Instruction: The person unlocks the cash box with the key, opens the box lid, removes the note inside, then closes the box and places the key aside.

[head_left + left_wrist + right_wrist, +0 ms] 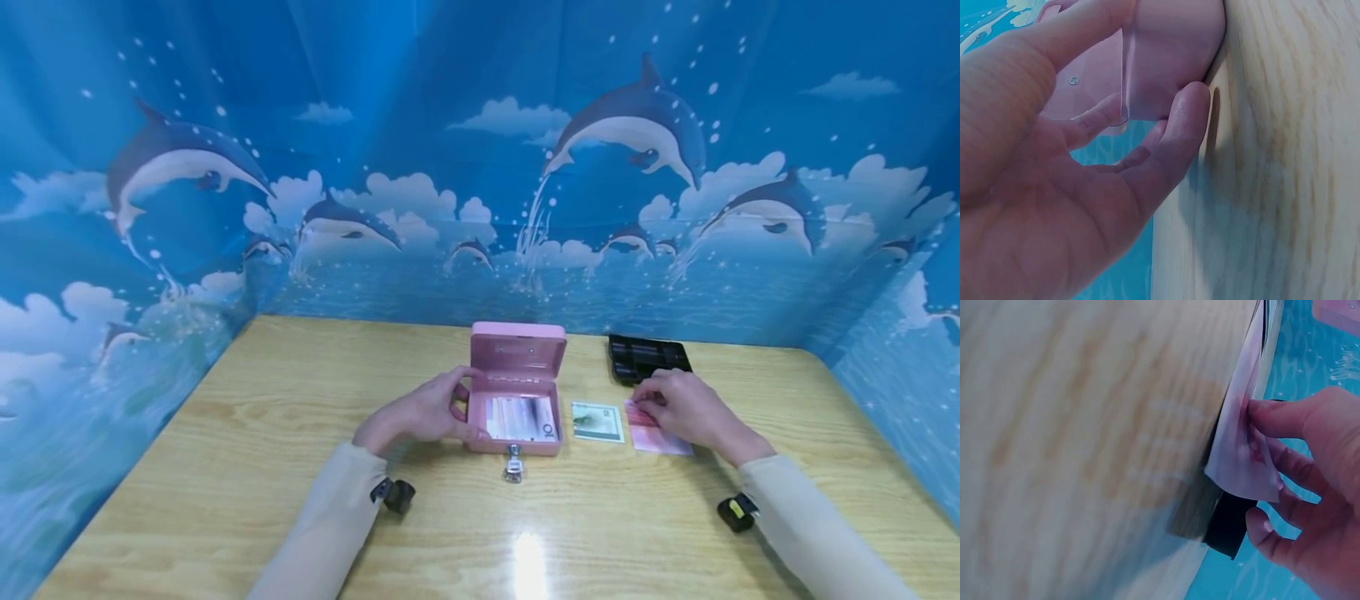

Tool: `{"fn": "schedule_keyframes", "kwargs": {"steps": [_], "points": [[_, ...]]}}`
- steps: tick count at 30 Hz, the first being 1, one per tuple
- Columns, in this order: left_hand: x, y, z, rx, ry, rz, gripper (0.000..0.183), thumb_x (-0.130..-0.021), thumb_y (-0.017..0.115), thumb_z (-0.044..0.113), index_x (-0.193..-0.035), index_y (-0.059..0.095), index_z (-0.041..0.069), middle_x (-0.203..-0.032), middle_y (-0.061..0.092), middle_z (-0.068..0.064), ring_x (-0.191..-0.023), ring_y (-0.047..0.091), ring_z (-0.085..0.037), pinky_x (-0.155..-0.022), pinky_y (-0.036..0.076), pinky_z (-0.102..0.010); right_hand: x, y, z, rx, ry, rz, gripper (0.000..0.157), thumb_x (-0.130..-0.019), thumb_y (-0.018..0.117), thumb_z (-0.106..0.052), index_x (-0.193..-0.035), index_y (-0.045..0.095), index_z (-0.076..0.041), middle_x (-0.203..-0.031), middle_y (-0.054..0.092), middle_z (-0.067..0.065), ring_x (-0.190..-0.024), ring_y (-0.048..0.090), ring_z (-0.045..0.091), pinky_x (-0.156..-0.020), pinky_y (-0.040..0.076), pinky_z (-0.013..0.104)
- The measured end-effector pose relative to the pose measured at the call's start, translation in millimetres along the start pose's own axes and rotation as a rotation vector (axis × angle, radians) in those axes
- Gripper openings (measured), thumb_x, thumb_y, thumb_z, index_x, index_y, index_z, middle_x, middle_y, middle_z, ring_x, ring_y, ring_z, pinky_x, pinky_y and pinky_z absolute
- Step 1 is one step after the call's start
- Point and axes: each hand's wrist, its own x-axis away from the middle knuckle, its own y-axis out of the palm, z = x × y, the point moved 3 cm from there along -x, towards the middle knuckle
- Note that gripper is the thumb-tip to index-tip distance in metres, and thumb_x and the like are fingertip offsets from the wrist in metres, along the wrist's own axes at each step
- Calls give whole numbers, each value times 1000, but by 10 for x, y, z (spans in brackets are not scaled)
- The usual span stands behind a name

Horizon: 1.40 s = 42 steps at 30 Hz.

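Note:
A pink metal cash box [515, 447] stands with its lid raised, a stack of banknotes [517, 418] inside. My left hand [427, 410] grips the box at its left side, thumb by the front corner and fingers along the side wall and lid; in the left wrist view the fingers lie against the pink wall [1172, 50]. With thumb and fingers, my right hand [686, 408] pinches a pink-red banknote [660, 440]. In the right wrist view that note bends up from the tabletop. Between box and right hand lies a green-white banknote [597, 422].
Behind the right hand is a black tray-like case [647, 357]. A small silver latch [513, 465] hangs at the box front. The wooden table [420, 533] ends at a blue dolphin-print curtain [420, 208] behind and at both sides.

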Motion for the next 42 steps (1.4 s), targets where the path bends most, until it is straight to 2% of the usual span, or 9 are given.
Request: {"fn": "schedule_keyframes", "kwargs": {"steps": [6, 12, 18, 21, 25, 31, 35, 42], "points": [[0, 1, -1, 18, -4, -8, 93, -78, 88, 12, -155, 37, 12, -124, 63, -14, -98, 67, -18, -90, 60, -35, -9, -16, -40, 55, 46, -21, 10, -85, 77, -5, -88, 79, -15, -82, 67, -4, -74, 59, 12, -65, 54, 38], [9, 1, 21, -5, -21, 7, 92, -77, 89, 13, -154, 38, 13, -124, 63, -12, -98, 67, -18, -90, 60, -35, 3, -26, -65, 52, 89, -38, 10, -87, 76, -6, -91, 79, -15, -86, 70, -1, -78, 64, 16, -70, 58, 43], [27, 12, 42, 3, -20, -5, 91, -78, 89, 14, -153, 38, 13, -124, 62, -14, -97, 67, -18, -89, 60, -35, 45, -49, -75, -2, 129, -26, 9, -89, 75, -8, -95, 79, -13, -87, 69, 0, -75, 60, 12, -64, 53, 33], [25, 14, 42, -8, -30, -1, 91, -78, 89, 15, -153, 38, 14, -124, 62, -13, -97, 67, -17, -89, 60, -35, 74, -69, -85, -31, 126, -4, 10, -90, 75, -10, -99, 78, -11, -88, 69, 1, -75, 59, 11, -64, 50, 29], [20, 5, 42, -30, -46, 9, 91, -78, 89, 18, -153, 38, 16, -125, 62, -12, -98, 66, -17, -90, 59, -35, 89, -85, -140, -84, 95, 50, 13, -90, 76, -13, -102, 77, -10, -89, 70, -2, -78, 63, 10, -66, 52, 27], [21, -7, 44, -13, -27, 7, 91, -78, 89, 16, -153, 38, 14, -125, 62, -13, -98, 67, -18, -92, 59, -36, 73, -74, -296, -160, 59, 124, 12, -91, 77, -16, -102, 78, -12, -90, 72, -5, -81, 65, 8, -68, 56, 25], [24, -4, 35, 2, -17, -3, 91, -78, 89, 15, -153, 37, 13, -125, 62, -13, -98, 67, -18, -92, 60, -37, 55, -42, -396, -218, 70, 121, 13, -93, 75, -18, -105, 78, -14, -91, 72, -6, -80, 62, 4, -66, 54, 21], [22, -10, 22, 7, -14, -6, 91, -78, 88, 15, -153, 38, 14, -126, 62, -13, -99, 67, -18, -93, 59, -37, 6, 33, -618, -306, 16, 118, 15, -94, 75, -18, -108, 77, -14, -92, 71, -7, -81, 60, 3, -62, 51, 20]]}}
